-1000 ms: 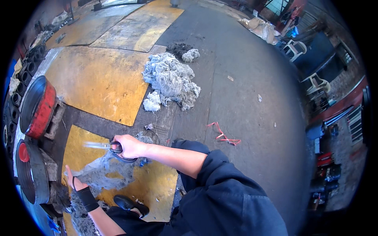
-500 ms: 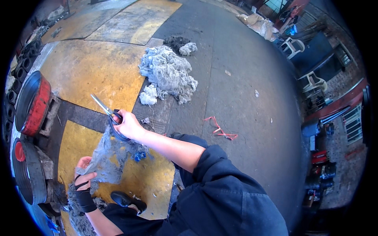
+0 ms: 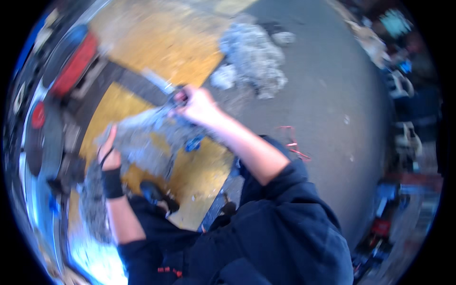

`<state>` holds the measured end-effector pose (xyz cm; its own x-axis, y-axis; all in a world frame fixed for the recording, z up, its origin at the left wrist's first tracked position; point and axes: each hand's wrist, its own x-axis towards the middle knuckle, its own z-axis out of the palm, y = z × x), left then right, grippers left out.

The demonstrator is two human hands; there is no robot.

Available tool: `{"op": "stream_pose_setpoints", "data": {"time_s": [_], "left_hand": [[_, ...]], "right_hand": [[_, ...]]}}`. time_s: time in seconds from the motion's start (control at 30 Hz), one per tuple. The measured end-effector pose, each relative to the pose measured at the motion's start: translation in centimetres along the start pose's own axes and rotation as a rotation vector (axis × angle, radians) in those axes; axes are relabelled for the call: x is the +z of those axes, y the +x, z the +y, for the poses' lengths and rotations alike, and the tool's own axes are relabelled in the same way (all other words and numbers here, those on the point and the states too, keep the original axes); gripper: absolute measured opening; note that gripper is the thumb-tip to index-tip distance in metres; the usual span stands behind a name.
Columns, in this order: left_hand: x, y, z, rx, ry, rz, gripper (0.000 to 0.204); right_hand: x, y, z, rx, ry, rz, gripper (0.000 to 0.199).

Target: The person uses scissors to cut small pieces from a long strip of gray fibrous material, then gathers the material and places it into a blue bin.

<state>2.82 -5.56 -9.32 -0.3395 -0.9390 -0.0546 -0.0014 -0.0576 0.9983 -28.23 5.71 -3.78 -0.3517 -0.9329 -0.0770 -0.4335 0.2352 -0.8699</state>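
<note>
My right hand [image 3: 198, 106] is closed around the dark handles of a pair of scissors [image 3: 159, 81], whose blurred blades point up and to the left. A thin, ragged sheet of grey fibre [image 3: 147, 142] stretches between my two hands, its upper end meeting the right hand beside the scissors. My left hand [image 3: 110, 156], with a black wrist wrap [image 3: 112, 183], grips the sheet's other end, one digit pointing up. Motion blurs the fingers of both hands. A small blue tuft [image 3: 193, 143] hangs by the sheet's right edge.
A heap of grey fibre [image 3: 254, 57] lies on the floor ahead, with more fibre [image 3: 95, 204] at lower left. Round drums, one with a red side [image 3: 76, 64], line the left. Red cord [image 3: 293, 145] lies on the right floor. White chairs [image 3: 401, 84] stand far right.
My head view has turned, shifting the floor and heap to the right and up in the picture. My hands have moved farther apart sideways, and the fibre sheet is stretched more between them.
</note>
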Motion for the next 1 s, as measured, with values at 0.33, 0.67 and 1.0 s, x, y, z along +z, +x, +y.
{"op": "stream_pose_setpoints", "data": {"time_s": [0.33, 0.67, 1.0], "left_hand": [[3.4, -0.6, 3.5, -0.064, -0.438, 0.239, 0.021], [7.3, -1.8, 3.9, 0.066, 0.042, 0.171, 0.020], [5.7, -1.9, 5.6, 0.024, -0.242, 0.205, 0.020]], "right_hand": [[2.2, -0.3, 0.6, 0.147, 0.513, -0.237, 0.030], [8.0, -1.5, -1.4, -0.084, 0.297, -0.281, 0.056], [9.8, -0.5, -0.6, -0.092, 0.313, -0.455, 0.034]]}}
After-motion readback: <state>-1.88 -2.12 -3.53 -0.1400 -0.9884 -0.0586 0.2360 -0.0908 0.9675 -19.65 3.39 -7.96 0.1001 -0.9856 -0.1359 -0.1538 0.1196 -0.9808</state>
